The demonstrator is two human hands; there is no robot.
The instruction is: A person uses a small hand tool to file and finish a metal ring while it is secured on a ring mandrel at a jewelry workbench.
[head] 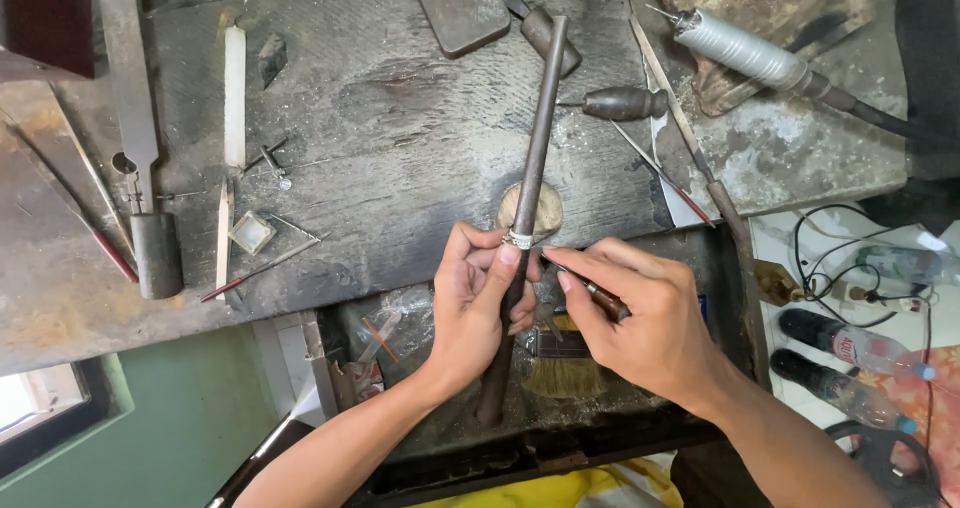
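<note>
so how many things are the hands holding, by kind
tapered metal rod: 1, gripped by left hand
silver ring: 1, around the rod
thin wooden-handled tool: 1, in right hand
total: 3

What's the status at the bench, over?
Left hand grips tapered rod, silver ring on it. Right hand holds small pointed tool, tip near the ring. Brush below, nothing blocking.

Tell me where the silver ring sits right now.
In the head view, centre frame: the silver ring is around the tapered metal rod, just above the left hand, with the right hand beside it.
</note>
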